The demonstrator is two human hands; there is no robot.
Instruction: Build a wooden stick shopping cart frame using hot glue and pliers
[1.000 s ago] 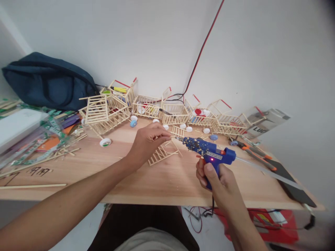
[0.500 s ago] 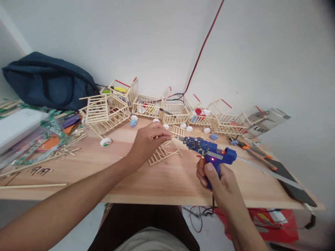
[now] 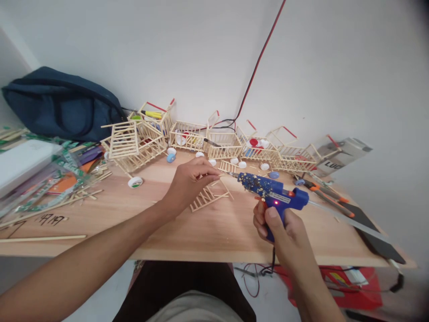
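My left hand [image 3: 189, 181] is closed in a pinch on a small wooden stick frame [image 3: 209, 194] that rests on the wooden table [image 3: 214, 228]. My right hand [image 3: 281, 228] grips the handle of a blue hot glue gun [image 3: 273, 193], whose red light is on. The gun's nozzle points left, a short way from my left fingertips and the top of the frame. A clear glue stick [image 3: 345, 219] sticks out of the gun's back to the right.
Several stick-built baskets [image 3: 221, 143] line the wall, with bottle caps [image 3: 136, 182] scattered before them. A dark blue bag [image 3: 60, 105] and packets of sticks [image 3: 40, 179] lie at the left. Orange-handled pliers [image 3: 321, 192] and a dark strip [image 3: 375, 239] lie at the right.
The glue gun has drawn back a little to the right, away from the frame. My left hand has kept its hold.
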